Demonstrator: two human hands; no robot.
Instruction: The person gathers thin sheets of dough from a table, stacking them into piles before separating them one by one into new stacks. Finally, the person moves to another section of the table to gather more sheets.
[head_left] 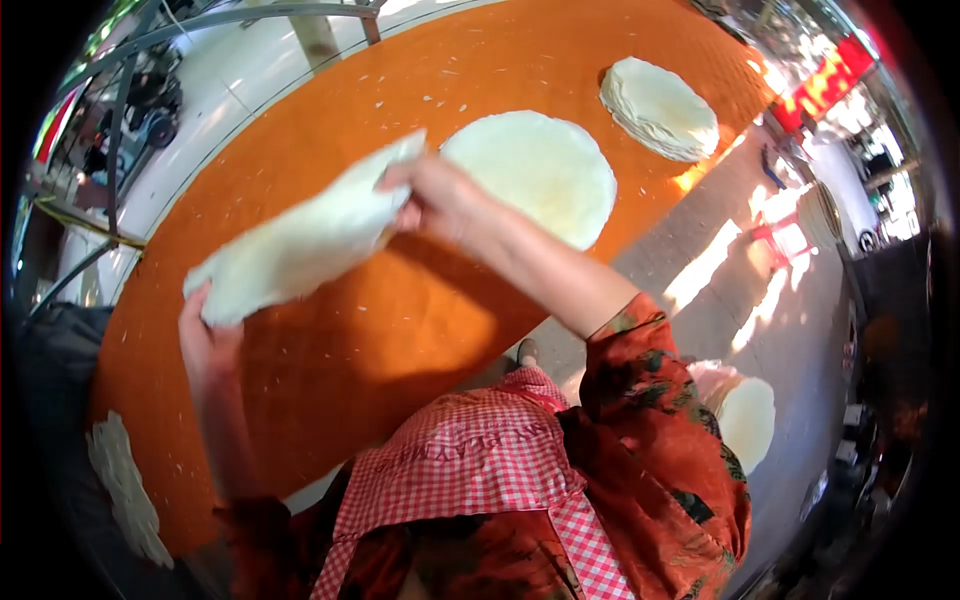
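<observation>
Stretched between both hands above the orange table (420,350) is a pale, thin round flatbread (305,240), seen nearly edge-on. My right hand (435,195) pinches its far right end, thumb and fingers closed on the edge. At the lower left end, my left hand (205,315) grips the other edge; part of its fingers is hidden behind the sheet. I cannot tell whether it is one layer or more. Just right of my right hand, a round flatbread pile (535,175) lies flat on the table.
A taller flatbread stack (660,108) sits at the table's far right. More folded sheets (125,490) lie at the left edge. Another pale stack (745,420) is low on the right, beyond my sleeve. Metal bars (120,130) stand at the upper left.
</observation>
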